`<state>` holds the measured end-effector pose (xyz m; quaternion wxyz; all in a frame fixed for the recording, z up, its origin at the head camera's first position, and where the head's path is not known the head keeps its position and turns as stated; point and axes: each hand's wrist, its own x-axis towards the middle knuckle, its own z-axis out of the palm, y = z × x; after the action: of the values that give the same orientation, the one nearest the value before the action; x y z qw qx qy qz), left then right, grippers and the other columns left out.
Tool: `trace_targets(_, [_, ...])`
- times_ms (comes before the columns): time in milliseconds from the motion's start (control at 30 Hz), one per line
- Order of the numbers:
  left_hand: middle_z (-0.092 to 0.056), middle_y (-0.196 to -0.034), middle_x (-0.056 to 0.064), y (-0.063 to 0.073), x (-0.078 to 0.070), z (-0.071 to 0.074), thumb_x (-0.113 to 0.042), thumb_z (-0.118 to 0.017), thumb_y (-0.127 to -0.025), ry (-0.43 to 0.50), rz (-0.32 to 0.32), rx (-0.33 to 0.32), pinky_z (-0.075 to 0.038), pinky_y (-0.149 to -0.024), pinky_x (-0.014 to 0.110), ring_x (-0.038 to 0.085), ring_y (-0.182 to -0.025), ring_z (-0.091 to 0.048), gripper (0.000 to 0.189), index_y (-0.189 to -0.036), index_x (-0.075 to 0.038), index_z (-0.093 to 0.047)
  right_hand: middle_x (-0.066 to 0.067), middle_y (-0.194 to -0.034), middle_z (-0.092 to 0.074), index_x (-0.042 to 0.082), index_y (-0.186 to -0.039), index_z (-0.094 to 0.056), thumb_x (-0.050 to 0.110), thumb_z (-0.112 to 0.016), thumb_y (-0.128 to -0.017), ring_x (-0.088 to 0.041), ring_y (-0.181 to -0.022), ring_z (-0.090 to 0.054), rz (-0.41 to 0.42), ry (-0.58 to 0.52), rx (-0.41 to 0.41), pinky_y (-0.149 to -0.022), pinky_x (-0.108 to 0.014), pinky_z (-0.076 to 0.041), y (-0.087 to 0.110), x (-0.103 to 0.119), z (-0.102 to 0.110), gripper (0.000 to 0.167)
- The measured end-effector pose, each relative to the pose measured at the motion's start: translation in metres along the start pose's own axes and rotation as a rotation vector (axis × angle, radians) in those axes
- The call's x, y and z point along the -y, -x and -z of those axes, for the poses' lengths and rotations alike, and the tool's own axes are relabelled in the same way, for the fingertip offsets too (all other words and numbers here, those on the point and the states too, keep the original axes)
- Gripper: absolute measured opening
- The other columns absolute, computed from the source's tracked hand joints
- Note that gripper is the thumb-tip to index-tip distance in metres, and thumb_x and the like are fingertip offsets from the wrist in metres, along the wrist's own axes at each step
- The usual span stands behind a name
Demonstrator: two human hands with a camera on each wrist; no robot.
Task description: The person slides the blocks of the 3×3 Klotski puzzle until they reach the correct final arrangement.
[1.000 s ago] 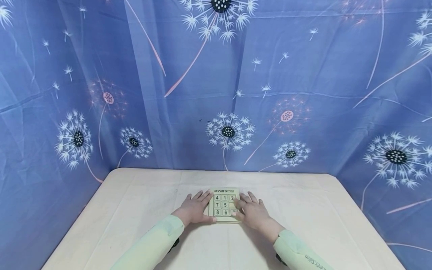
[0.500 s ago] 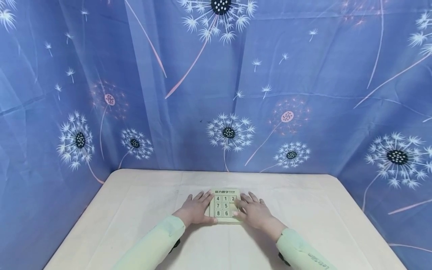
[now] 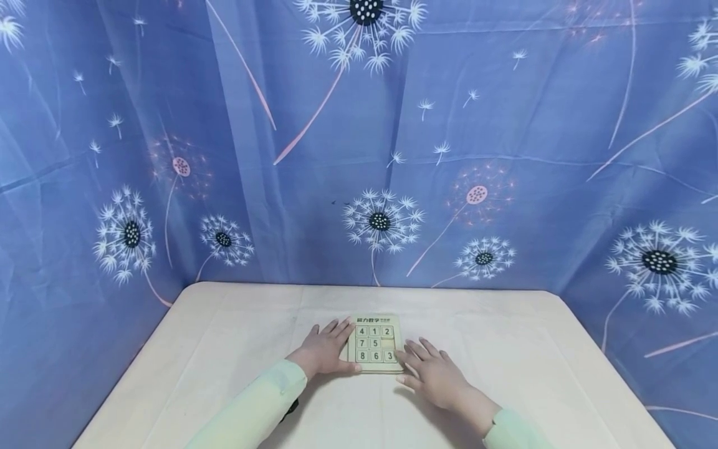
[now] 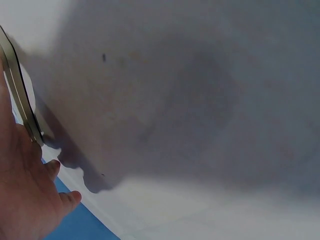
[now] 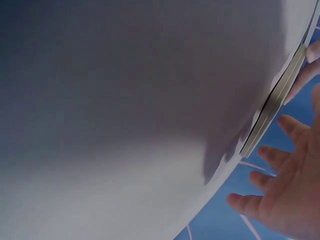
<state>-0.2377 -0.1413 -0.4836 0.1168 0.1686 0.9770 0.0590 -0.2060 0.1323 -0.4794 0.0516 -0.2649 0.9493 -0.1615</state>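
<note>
A pale yellow-green sliding number puzzle (image 3: pixel 387 368) lies flat on the table, Chinese print along its top. Its rows read 4 1 2, then 7 5 and a gap at the right, then 8 6 3. My left hand (image 3: pixel 324 350) rests along the puzzle's left side with fingers spread, the thumb at its lower left corner. Just right of the puzzle, my right hand (image 3: pixel 437 374) hovers with fingers spread, the index fingertip close to the tile 3 (image 3: pixel 389 356). In the right wrist view those fingers stand apart beside the puzzle's edge (image 5: pixel 275 100).
A white-clothed table (image 3: pixel 235 324) carries the puzzle near its middle. Blue curtains (image 3: pixel 314 224) printed with dandelions stand behind it and along both sides. Pale green sleeves (image 3: pixel 252 405) cover both forearms.
My right hand has drawn back off the tiles, rightward and toward me, uncovering the 3 and the gap above it. The left hand has stayed in place.
</note>
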Motion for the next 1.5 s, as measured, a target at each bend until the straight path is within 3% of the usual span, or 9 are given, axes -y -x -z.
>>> trace_targets(200, [-0.029, -0.171, 0.003, 0.0, 0.0, -0.001, -0.071, -0.063, -0.088, 0.004, -0.002, -0.002, -0.03, -0.126, 0.06, 0.03, -0.157, -0.031, 0.098, -0.162, -0.014, -0.031, -0.02, -0.157, -0.049, 0.013, -0.142, -0.061, 0.051, -0.056, -0.1, -0.052, -0.148, -0.037, 0.022, 0.012, 0.004, -0.109, -0.081, -0.033, 0.006, 0.006, -0.001, 0.057])
trace_targets(533, [-0.029, -0.171, 0.0, -0.002, 0.001, -0.003, -0.072, -0.062, -0.088, 0.009, 0.014, -0.002, -0.03, -0.127, 0.058, 0.028, -0.158, -0.03, 0.098, -0.163, -0.017, -0.03, -0.017, -0.156, -0.052, 0.01, -0.136, -0.066, 0.053, -0.061, -0.097, -0.049, -0.15, -0.037, -0.036, 0.01, 0.004, -0.112, -0.079, -0.033, -0.001, 0.019, 0.002, 0.058])
trace_targets(1500, [-0.025, -0.173, 0.0, -0.002, 0.002, -0.002, -0.074, -0.06, -0.088, 0.034, 0.012, 0.013, -0.027, -0.128, 0.06, 0.028, -0.159, -0.027, 0.1, -0.164, -0.018, -0.027, -0.021, -0.151, -0.055, 0.013, -0.131, -0.069, 0.048, -0.067, -0.094, -0.052, -0.146, -0.04, -0.054, 0.013, -0.037, -0.109, -0.08, -0.035, -0.013, 0.016, -0.001, 0.05])
